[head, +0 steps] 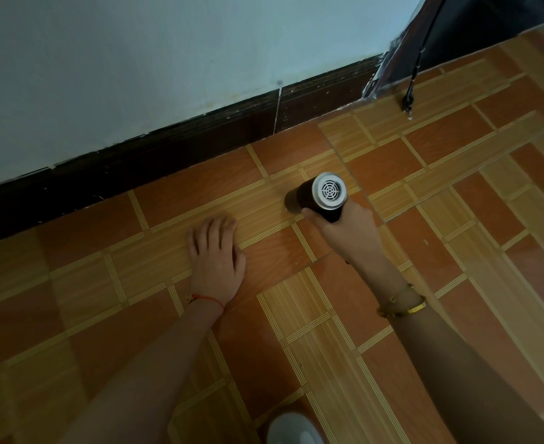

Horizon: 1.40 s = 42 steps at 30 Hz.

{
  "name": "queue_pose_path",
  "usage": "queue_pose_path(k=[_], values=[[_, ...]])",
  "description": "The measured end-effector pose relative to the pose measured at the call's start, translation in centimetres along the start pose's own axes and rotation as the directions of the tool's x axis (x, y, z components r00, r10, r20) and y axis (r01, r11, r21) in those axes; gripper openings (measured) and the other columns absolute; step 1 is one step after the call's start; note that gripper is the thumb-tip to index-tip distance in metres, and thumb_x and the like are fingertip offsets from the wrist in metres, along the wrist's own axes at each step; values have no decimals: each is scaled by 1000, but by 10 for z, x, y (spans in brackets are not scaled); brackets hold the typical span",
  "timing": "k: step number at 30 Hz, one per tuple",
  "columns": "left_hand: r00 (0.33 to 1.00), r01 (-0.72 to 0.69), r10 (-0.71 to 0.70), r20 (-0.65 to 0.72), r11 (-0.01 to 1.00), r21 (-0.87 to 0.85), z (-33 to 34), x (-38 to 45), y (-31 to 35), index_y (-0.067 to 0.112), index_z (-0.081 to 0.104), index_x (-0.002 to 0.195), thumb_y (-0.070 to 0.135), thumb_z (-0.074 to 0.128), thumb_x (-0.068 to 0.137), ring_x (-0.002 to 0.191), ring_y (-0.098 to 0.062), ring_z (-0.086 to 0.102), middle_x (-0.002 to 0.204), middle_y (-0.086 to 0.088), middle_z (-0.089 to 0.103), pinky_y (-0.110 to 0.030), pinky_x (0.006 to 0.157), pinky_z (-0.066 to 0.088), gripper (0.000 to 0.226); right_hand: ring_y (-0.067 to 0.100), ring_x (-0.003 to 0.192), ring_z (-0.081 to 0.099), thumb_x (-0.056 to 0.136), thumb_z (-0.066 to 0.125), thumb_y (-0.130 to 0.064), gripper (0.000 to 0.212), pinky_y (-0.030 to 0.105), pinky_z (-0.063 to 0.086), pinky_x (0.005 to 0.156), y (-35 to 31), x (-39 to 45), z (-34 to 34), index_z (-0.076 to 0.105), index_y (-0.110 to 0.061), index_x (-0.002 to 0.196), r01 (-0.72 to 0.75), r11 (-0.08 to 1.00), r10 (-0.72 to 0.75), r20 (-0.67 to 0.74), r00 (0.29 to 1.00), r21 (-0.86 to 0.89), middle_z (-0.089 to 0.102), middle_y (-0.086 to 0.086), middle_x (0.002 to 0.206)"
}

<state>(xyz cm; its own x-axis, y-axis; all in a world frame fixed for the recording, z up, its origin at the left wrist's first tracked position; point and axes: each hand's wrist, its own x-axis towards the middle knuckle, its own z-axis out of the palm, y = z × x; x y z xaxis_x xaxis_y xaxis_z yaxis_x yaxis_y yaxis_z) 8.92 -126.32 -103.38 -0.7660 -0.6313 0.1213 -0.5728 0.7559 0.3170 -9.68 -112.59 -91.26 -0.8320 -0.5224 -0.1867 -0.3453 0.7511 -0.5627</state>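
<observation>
On the patterned floor (450,238), close to the dark skirting (155,165), a black dryer (309,200) was held with its nozzle aimed down and toward the skirting. The nozzle mouth was close above the floor; whether it touched could not be told. The silver rear grille faced the camera, uncovered.

The right hand (349,233) was clamped round the dryer's handle, with fingers and thumb curled about it. The left hand (216,251) was laid flat on the floor just left of the nozzle, its fingers straight and near together, with nothing held.

A black cable (413,72) was noted hanging at the far right, well apart; whether it belonged to the dryer could not be told.

Step judged: the floor covering was being warmed by the dryer and pressed down by the flat hand.

Risks judged:
- Scorching or blistering of the covering, if the nozzle were left over one spot so near the surface
- Left fingers caught by hot air, if the dryer were swung leftward; the gap was small
- The warmed patch lifting again, if the flat hand were raised before it cooled
- A dryer slip, since the grip was on the handle alone
</observation>
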Motion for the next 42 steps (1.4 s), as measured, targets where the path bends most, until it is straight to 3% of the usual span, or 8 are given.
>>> queue_pose_path(k=[3,6,9,12,17,20,31,42], values=[[1000,2,-2,6,1000,1,0,0,0,13,50,140,29,42,93,139,-33,39,146,-12,49,-59,120,19,50,18,72,64,81,69,-57,39,35,55,64,5,1,-1,54,-24,96,0,999,-4,98,995,32,57,-13,69],[1000,5,-5,11,1000,9,0,1,0,13,50,141,30,42,94,140,-33,39,147,-11,48,-59,120,19,51,17,81,63,81,68,-59,51,26,43,63,7,-2,1,57,-20,112,14,999,-15,15,1000,36,58,-12,79],[1000,-3,3,1,1000,6,0,0,-1,13,50,140,29,44,93,139,-33,40,146,-11,49,-59,120,19,50,18,91,66,76,64,-66,70,30,50,68,7,-6,2,55,-18,127,12,998,-6,-92,996,69,67,-6,96],[1000,-7,7,-4,1000,-1,1,0,0,12,50,140,27,46,93,139,-34,40,145,-12,49,-59,120,20,50,16,96,66,79,69,-58,67,35,56,77,3,-10,-2,54,-18,130,30,994,-15,-143,990,101,69,-2,105],[1000,-11,11,-8,1000,1,-1,0,0,12,51,139,28,44,93,139,-34,40,145,-12,49,-60,119,22,50,18,94,67,71,59,-74,80,40,58,76,-1,-17,-2,54,-21,131,24,998,-21,-53,998,57,70,-4,102],[1000,-10,10,-12,1000,4,-2,-1,0,12,51,138,28,44,93,139,-34,40,145,-12,49,-61,118,22,49,18,98,66,78,67,-63,68,38,56,78,0,-21,0,54,-20,130,37,999,-37,10,999,25,70,-3,106],[1000,-6,6,-5,1000,9,0,0,0,12,51,138,28,43,93,138,-35,40,144,-12,49,-61,118,24,48,23,94,67,81,68,-57,68,36,55,71,16,-17,-3,53,-16,133,-68,996,80,-204,976,64,70,1,103],[1000,2,-2,5,1000,23,-1,0,0,13,50,140,30,41,93,139,-34,40,145,-12,48,-59,118,23,51,21,92,66,81,68,-59,65,34,53,71,8,2,5,55,-15,127,-4,998,8,-69,998,56,66,-3,95]])
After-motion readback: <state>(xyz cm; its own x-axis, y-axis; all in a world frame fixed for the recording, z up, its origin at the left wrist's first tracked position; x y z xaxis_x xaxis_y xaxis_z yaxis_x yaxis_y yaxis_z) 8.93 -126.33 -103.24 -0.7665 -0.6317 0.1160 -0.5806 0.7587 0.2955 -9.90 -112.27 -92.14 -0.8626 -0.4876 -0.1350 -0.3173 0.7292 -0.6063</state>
